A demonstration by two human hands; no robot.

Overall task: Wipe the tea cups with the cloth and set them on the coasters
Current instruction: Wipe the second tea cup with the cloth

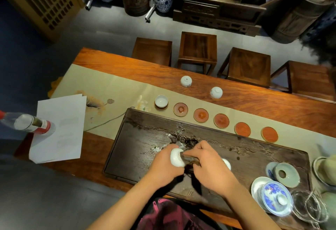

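Over the dark carved wooden tea tray (145, 138), the left hand (163, 166) is closed around a small white porcelain tea cup (176, 157) turned on its side, while the right hand (207, 164) pinches a dark folded cloth (190, 162) pressed against the cup's mouth; the hands sit close together, joined through cup and cloth; the step in hand looks like wiping, second cup of the set by my reckoning. Beyond the tray's far edge runs a row of round red coasters; the leftmost carries a white cup already set upright (161, 101); the next red coaster (180, 109) is bare. Two upturned white cups (186, 81) wait further beyond the tray, on the bare table. Next move likely calls for finishing the wipe, righting the cup, and reaching over the tray's far edge to that bare coaster.
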